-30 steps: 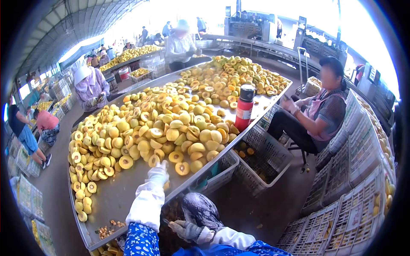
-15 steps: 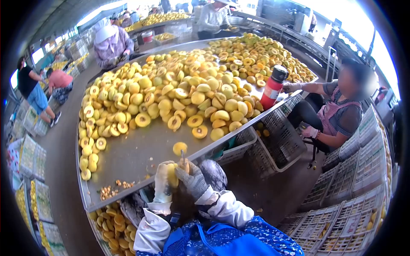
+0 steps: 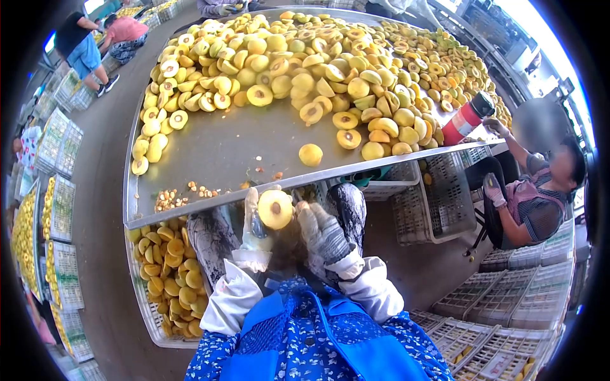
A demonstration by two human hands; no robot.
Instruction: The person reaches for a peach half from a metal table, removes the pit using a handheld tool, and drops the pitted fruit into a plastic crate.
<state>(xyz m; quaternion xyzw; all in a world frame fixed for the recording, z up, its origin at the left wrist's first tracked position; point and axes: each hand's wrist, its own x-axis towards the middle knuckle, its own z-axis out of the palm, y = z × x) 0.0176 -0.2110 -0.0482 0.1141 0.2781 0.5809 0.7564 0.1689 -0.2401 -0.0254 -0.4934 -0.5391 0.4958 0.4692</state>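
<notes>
My left hand (image 3: 256, 225), in a pale glove, holds a halved yellow fruit (image 3: 275, 209) with its cut face and brown pit turned up, just off the table's front edge. To its right is my right hand (image 3: 322, 232), in a grey-white glove, its fingers curled together; whatever they hold is too small to make out. A single fruit (image 3: 311, 155) rests on the metal table (image 3: 219, 143) near the edge. Farther back lies a large heap of halved fruits (image 3: 330, 70). Loose pits (image 3: 170, 200) are scattered at the front left corner.
Below the table at the left stands a crate of fruit halves (image 3: 171, 279). A red bottle (image 3: 467, 119) is on the table's right edge, beside a seated co-worker (image 3: 537, 197). Empty crates (image 3: 432, 203) sit under that edge; stacked crates (image 3: 508, 298) fill the lower right.
The view has tilted down. My hands have moved apart, and the fruit in my left hand now shows its cut face. The co-worker at the right has shifted posture.
</notes>
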